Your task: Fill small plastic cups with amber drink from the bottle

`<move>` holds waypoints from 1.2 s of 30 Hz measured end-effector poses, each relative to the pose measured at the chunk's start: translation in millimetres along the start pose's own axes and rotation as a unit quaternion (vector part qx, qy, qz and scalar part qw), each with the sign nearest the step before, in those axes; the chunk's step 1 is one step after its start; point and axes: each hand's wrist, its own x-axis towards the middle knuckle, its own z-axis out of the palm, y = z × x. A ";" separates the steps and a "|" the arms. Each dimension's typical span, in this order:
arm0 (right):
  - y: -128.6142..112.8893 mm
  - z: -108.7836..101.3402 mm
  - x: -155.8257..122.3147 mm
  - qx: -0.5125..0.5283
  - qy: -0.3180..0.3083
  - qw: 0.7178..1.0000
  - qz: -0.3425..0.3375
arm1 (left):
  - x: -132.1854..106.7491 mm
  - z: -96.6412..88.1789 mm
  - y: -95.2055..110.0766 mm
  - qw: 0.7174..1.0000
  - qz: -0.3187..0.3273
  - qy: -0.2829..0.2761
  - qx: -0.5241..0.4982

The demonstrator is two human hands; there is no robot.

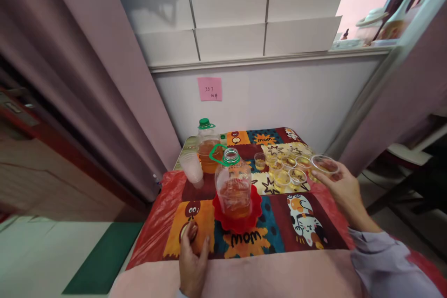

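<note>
My right hand (344,188) grips a clear plastic cup (324,164) by its side, at the right end of a group of similar cups (282,178) that hold yellowish liquid. How full the held cup is, I cannot tell. My left hand (193,260) is over the front of the patterned mat, thumb and fingers apart, with nothing in it. In front of it an uncapped clear jug (233,191) with a green handle stands upright in a red scalloped dish (256,209), amber liquid in its lower part. One small cup (260,161) sits just left of the group.
Behind the open jug stands a second jug (209,151) with a green cap and amber liquid. A leaning stack of nested plastic cups (191,170) is at its left. The patterned mat (275,237) lies over red plastic sheeting (150,223). A wall with a pink note (210,89) rises behind.
</note>
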 end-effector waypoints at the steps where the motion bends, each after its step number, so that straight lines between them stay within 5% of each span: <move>1: -22.9 6.7 -2.1 0.021 -0.032 0.999 -0.008 | -0.8 1.2 -2.1 1.000 0.006 -0.002 0.006; 6: -121.9 57.1 -14.0 0.040 -0.212 0.975 -0.052 | -0.1 -0.2 -2.9 1.000 0.013 -0.016 0.020; 11: -166.3 110.4 -15.4 0.041 -0.287 0.948 -0.133 | 1.6 -2.8 -4.0 1.000 0.005 -0.021 0.022; 19: -181.5 146.2 -11.5 -0.106 -0.295 0.905 -0.289 | 0.9 -2.8 -1.3 1.000 -0.009 -0.026 0.002; 36: -192.7 149.0 -10.1 -0.206 -0.260 0.839 -0.430 | 0.1 -2.1 -0.3 0.999 -0.014 -0.024 -0.017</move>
